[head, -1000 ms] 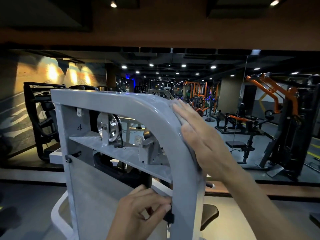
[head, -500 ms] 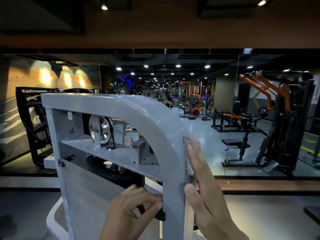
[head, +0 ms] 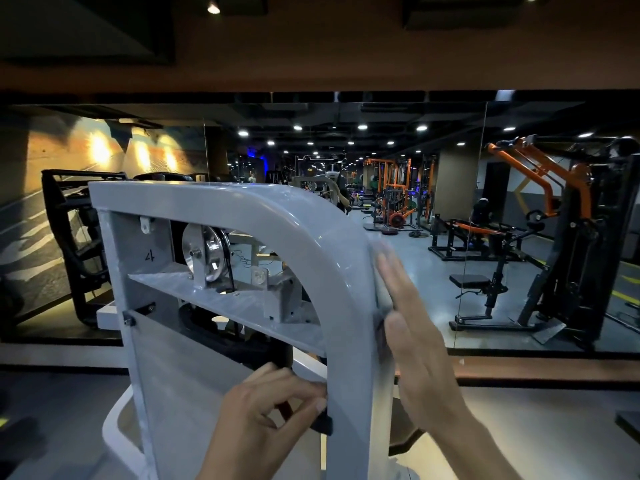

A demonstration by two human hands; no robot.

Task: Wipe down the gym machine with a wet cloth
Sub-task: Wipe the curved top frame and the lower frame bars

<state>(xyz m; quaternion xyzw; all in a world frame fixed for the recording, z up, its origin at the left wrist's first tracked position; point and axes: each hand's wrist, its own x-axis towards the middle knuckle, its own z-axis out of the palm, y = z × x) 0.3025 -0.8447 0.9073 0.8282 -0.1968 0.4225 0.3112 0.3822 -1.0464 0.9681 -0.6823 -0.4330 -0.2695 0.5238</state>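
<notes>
The grey gym machine frame (head: 284, 216) fills the middle of the view, with a curved top corner and a silver pulley (head: 206, 252) inside. My right hand (head: 419, 348) lies flat with straight fingers against the frame's right outer face, pressing a pale cloth (head: 382, 289) onto it just below the curve. Only a thin strip of the cloth shows beside the fingers. My left hand (head: 266, 417) grips the inner edge of the right upright, fingers curled round it near a black bracket (head: 322, 424).
A large wall mirror (head: 485, 220) stands behind the machine, reflecting orange and black gym machines. A wooden ledge (head: 554, 375) runs under it. A black machine (head: 76, 244) stands at the left. A white rounded part (head: 114, 431) sits low beside the frame.
My right hand slid down the frame's right side with the cloth, then came back up a little toward the curve. My left hand has kept its grip on the upright.
</notes>
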